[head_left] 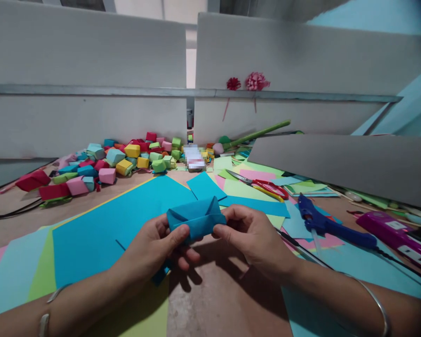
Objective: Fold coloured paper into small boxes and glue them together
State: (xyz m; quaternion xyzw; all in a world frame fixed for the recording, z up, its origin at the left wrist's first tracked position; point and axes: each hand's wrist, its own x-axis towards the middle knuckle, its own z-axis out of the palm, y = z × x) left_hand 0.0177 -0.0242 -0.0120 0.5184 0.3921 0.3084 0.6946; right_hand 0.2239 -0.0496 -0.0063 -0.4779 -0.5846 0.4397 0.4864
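Observation:
A folded blue paper box (197,221) is held up above the table, with creased flaps at its top and left end. My left hand (166,241) grips its left side, the thumb on the front and the other fingers behind and below. At the right end, my right hand (247,234) pinches the paper between thumb and fingers. Beneath and behind the hands lies a large blue sheet (101,224), with a smaller blue piece (206,186) and a blue strip (259,205) near it.
Many small folded paper boxes (107,175) are piled at the back left. Scissors (259,185), a blue glue gun (333,227) and a purple power strip (395,234) lie to the right. Coloured sheets (10,267) spread at the left. White panels (91,56) stand behind.

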